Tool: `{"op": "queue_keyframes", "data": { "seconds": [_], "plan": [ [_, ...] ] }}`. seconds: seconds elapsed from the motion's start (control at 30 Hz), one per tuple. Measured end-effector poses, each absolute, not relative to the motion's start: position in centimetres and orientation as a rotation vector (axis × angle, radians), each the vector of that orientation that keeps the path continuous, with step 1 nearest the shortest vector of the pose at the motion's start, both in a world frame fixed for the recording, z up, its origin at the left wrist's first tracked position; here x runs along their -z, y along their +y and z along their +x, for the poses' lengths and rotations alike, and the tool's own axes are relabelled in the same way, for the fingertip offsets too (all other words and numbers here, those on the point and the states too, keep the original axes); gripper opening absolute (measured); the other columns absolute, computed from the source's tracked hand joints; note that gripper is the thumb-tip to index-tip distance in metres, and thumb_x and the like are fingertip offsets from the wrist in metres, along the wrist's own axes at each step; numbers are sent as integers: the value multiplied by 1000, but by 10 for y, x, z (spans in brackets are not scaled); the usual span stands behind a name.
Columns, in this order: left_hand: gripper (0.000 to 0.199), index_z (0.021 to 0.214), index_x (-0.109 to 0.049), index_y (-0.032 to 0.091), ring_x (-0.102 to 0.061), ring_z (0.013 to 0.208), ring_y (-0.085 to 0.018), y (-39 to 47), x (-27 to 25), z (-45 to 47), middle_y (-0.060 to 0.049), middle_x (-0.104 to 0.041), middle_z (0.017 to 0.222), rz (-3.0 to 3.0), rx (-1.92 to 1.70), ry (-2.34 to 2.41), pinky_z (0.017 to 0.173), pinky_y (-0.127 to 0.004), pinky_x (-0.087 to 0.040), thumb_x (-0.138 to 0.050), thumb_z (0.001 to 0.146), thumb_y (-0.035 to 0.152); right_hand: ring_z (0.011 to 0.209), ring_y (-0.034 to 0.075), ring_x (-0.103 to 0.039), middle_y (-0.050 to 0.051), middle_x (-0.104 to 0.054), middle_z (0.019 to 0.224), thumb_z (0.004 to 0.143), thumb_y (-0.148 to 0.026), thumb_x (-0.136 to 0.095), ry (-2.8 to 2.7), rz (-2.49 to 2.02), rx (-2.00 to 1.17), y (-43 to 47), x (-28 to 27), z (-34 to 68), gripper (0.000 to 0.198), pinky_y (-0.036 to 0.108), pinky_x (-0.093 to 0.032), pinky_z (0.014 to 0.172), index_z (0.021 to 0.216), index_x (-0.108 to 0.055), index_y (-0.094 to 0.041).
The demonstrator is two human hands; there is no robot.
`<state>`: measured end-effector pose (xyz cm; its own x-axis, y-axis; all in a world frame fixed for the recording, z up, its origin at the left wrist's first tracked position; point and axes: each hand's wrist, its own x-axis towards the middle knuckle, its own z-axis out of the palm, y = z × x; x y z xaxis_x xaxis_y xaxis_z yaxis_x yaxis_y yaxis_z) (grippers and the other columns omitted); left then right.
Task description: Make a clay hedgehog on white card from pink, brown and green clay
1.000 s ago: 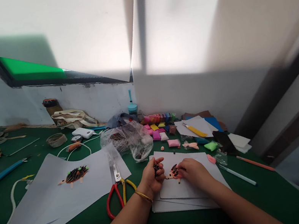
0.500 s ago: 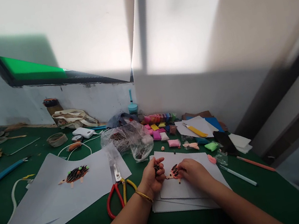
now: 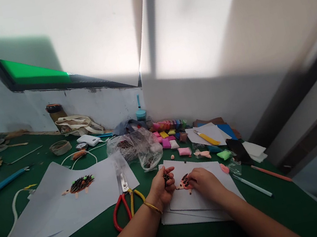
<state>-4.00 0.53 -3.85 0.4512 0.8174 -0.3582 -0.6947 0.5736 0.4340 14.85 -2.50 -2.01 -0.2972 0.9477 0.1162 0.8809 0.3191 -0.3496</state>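
Pink animal (image 3: 183, 186): laid on the white paper (image 3: 192, 205) between the hands; judged partly done, some dark bits (image 3: 185, 179) being set on its back and some pink left bare.
Left hand (image 3: 161, 188): curled around spare bits (image 3: 167, 180).
Right hand (image 3: 205, 182): bent over the animal's rear; whether anything is pinched cannot be told.
Spiky animal (image 3: 81, 184): seemingly completed, densely covered.

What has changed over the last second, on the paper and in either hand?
Nothing has visibly changed. The left hand still holds the dark pieces, the right hand stays at the pink animal figure on the paper, and the scissors lie where they were.
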Motion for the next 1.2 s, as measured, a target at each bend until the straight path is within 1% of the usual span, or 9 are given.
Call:
{"op": "queue_keyframes", "data": {
  "seconds": [0.13,0.27,0.43,0.57,0.63,0.73,0.87,1.0,1.2],
  "plan": [
    [28,98,-52,11,-30,39,-2,5,39,-40,3,-45,64,243,-940,582,34,-13,-13,-46,89,36,89,17,-55,4,-65,88,83,-23,-49,-2296,-1651,-337,-24,18,149,22,26,-39,77,86,-70,-22],
    [32,99,-54,11,-31,39,-1,4,39,-40,2,-46,65,268,-906,586,34,-12,-14,-47,88,41,86,17,-55,3,-64,86,82,-26,-52,-2278,-1672,-329,-23,11,150,18,27,-38,74,83,-70,-22],
    [40,99,-57,10,-33,37,0,0,37,-35,0,-51,65,379,-851,597,33,-12,-14,-48,86,46,83,16,-54,2,-61,83,86,-28,-49,-2198,-1471,-314,-31,-9,136,19,26,-37,71,82,-68,-24],
    [39,82,-57,11,-36,35,-1,-5,35,-28,1,-50,57,439,-830,651,33,-11,-17,-49,85,50,84,16,-51,1,-58,84,85,-30,-51,-2201,-1433,-324,-35,-18,115,18,25,-35,70,89,-69,-27],
    [41,73,-54,13,-37,34,-2,-8,34,-25,2,-49,53,454,-826,738,33,-11,-19,-51,83,52,83,16,-50,1,-57,82,80,-26,-54,-2245,-1492,-312,-34,-19,107,16,25,-33,68,85,-69,-26],
    [42,68,-51,14,-38,33,-3,-10,34,-22,3,-45,49,504,-824,805,32,-12,-19,-53,80,54,80,15,-49,1,-56,79,76,-20,-56,-2286,-1572,-291,-30,-18,101,13,26,-30,64,74,-68,-23],
    [37,71,-49,15,-38,35,-3,-9,34,-25,4,-45,51,498,-804,701,32,-12,-16,-56,80,50,79,14,-49,1,-57,80,78,-21,-52,-2234,-1582,-293,-29,-17,104,15,25,-30,63,73,-66,-22],
    [30,79,-53,13,-37,39,-2,-7,33,-29,2,-49,59,526,-770,599,33,-12,-12,-57,81,43,78,13,-51,1,-57,80,82,-23,-49,-2129,-1544,-311,-28,-18,116,16,24,-33,64,73,-62,-20],
    [24,76,-55,13,-38,43,-1,-9,33,-28,1,-52,64,719,-814,623,37,-13,-15,-68,73,33,77,14,-54,1,-60,80,81,-24,-47,-2022,-1521,-437,-26,-13,131,16,25,-38,67,76,-61,-20]
  ]
}}
